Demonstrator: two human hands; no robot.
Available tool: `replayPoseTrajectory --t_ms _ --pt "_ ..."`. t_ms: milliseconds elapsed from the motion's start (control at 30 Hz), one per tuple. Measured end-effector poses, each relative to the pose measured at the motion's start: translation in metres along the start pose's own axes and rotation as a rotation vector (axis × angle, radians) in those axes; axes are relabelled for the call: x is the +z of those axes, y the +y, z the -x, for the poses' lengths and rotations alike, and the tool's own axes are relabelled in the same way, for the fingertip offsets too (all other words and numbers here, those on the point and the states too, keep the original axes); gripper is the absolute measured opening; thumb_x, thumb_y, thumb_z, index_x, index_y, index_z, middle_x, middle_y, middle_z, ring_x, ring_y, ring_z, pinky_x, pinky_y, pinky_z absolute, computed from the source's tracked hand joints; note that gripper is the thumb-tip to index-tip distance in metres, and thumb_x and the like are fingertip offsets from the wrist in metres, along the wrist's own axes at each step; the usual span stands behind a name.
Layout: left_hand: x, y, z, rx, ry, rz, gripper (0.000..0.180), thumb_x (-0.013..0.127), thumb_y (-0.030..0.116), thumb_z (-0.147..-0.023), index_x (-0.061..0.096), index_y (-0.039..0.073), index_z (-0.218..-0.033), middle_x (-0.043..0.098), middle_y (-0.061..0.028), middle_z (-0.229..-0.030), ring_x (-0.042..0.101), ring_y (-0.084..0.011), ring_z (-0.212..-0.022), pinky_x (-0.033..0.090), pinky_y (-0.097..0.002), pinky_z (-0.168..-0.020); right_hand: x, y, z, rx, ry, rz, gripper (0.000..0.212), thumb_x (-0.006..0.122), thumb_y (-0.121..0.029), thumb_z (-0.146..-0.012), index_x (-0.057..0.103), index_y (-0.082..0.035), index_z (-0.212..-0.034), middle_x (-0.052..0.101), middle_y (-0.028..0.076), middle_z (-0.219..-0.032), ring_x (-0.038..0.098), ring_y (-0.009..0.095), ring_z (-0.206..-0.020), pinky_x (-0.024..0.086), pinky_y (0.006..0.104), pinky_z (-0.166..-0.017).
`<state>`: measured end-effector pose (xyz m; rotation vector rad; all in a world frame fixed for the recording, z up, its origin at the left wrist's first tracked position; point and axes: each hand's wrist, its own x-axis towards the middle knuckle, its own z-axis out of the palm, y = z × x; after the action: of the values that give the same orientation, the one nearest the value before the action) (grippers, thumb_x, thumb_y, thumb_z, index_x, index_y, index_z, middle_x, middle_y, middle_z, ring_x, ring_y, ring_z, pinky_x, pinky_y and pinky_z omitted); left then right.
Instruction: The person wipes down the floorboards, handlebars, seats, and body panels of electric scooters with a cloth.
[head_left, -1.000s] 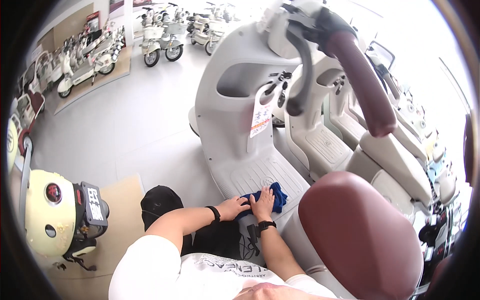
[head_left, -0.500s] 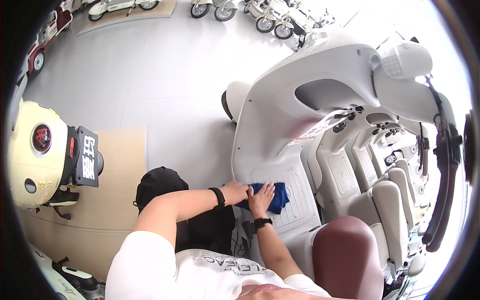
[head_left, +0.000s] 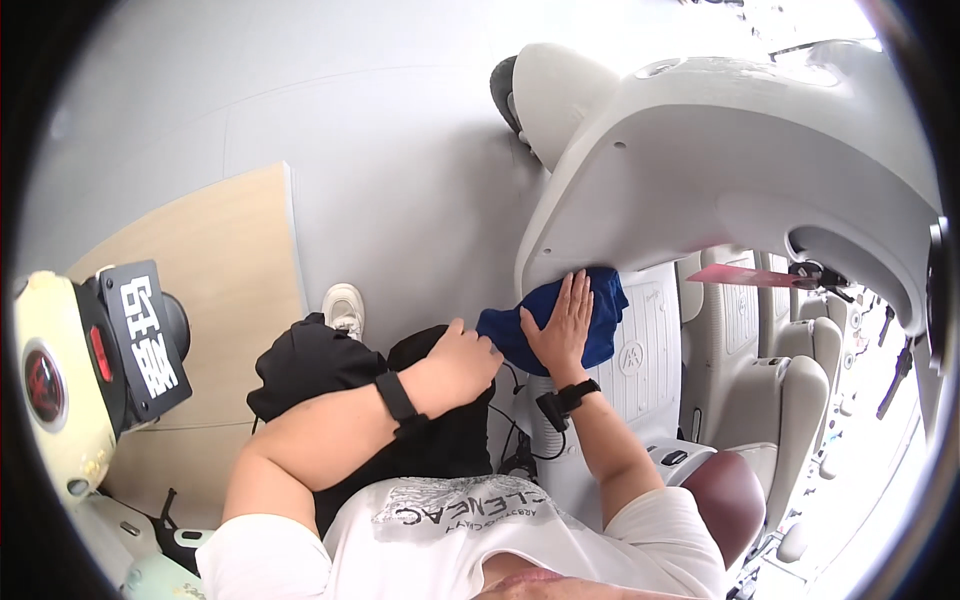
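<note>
My right hand (head_left: 563, 326) lies flat with its fingers stretched out on a blue cloth (head_left: 603, 285). The bunched cloth rests over the left edge of the ribbed grey footboard (head_left: 650, 350) of a scooter. Just left of the cloth, above my black trousers, is my left hand (head_left: 462, 368), its fingers curled. What those fingers hold, if anything, is hidden. The scooter's grey front panel (head_left: 680, 190) rises beyond the cloth, and its brown seat (head_left: 715, 505) stands to the right of my right forearm.
A cream scooter (head_left: 70, 385) with a dark plate (head_left: 145, 345) stands at the left beside a wooden board (head_left: 210, 260). More grey scooters (head_left: 735, 390) line up at the right. A front wheel (head_left: 508, 95) sticks out at the far side.
The view has shifted closer to the scooter. My right hand and the cloth have moved away from me toward the front panel. My left hand has drawn apart from the right one.
</note>
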<state>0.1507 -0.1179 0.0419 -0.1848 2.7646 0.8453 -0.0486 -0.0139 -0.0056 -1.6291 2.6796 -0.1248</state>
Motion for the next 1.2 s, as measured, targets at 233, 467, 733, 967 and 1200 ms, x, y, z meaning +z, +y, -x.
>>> replayPoseTrajectory --t_ms 233,467,733,967,1200 --pt "-0.012 -0.011 -0.003 0.058 -0.102 0.284 0.046 0.068 0.026 -0.083 0.061 0.009 -0.125 0.066 -0.0111 -0.104 0.061 -0.029 -0.103 0.04 -0.048 -0.097 -0.002 -0.004 -0.004 0.056 -0.095 -0.011 0.091 0.065 -0.04 -0.081 0.025 0.007 -0.148 0.022 0.031 -0.155 0.019 0.046 -0.145 0.015 0.0552 -0.119" --pt "-0.017 0.001 -0.015 0.0 -0.11 0.472 0.05 0.068 0.026 -0.083 0.057 0.008 -0.129 0.064 -0.0121 -0.111 0.062 -0.03 -0.106 0.044 -0.0451 -0.095 0.0 -0.007 -0.007 0.117 -0.142 0.001 0.094 0.069 -0.041 -0.079 0.023 0.004 -0.148 0.022 0.03 -0.155 0.019 0.046 -0.145 0.017 0.0559 -0.119" --pt "0.004 -0.016 0.04 -0.181 -0.292 1.066 0.054 0.059 0.026 -0.094 0.044 0.008 -0.143 0.054 -0.0237 -0.133 0.053 -0.0377 -0.123 0.042 -0.0438 -0.103 -0.002 -0.057 -0.019 0.427 -0.264 0.067 0.09 0.068 -0.023 -0.081 0.019 0.007 -0.149 0.016 0.03 -0.157 0.015 0.045 -0.146 0.016 0.0488 -0.121" --pt "-0.155 -0.034 0.118 -0.395 0.068 1.074 0.049 0.059 0.02 -0.096 0.047 0.005 -0.141 0.057 -0.0194 -0.129 0.054 -0.0314 -0.123 0.043 -0.0376 -0.103 -0.061 -0.121 -0.033 0.965 -0.519 -0.354 0.058 0.054 -0.008 -0.084 0.041 0.004 -0.139 0.05 0.029 -0.136 0.05 0.043 -0.125 0.041 0.0457 -0.106" --pt "-0.262 -0.026 0.228 -0.792 0.298 1.32 0.038 0.057 0.01 -0.096 0.055 0.004 -0.134 0.065 -0.0116 -0.12 0.062 -0.0179 -0.109 0.049 -0.0309 -0.095 -0.171 -0.229 -0.123 0.613 -0.765 -0.716 0.053 0.06 -0.014 -0.079 0.055 -0.001 -0.13 0.063 0.027 -0.12 0.058 0.043 -0.115 0.045 0.0443 -0.102"
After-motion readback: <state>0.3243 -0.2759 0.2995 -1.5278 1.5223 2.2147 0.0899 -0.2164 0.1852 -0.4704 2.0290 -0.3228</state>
